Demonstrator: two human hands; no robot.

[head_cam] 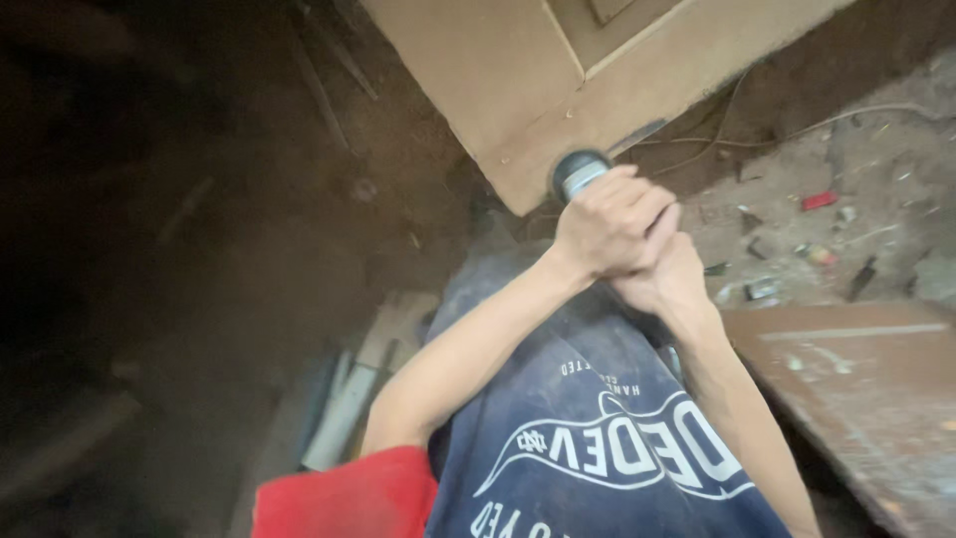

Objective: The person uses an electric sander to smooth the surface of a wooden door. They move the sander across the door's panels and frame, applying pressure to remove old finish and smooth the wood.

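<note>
Both my hands closed on one power tool [580, 173]: left hand [607, 227] wrapped on top, right hand [665, 279] clasped beneath, tool's round dark head touching the near corner of the pale wooden panel [518, 90] over the littered floor [856, 189].

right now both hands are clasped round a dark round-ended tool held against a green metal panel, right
Not quite. The head view shows both hands, left hand over right hand, clasped round the dark round-ended tool, but the panel is light tan wood, not green metal.
</note>
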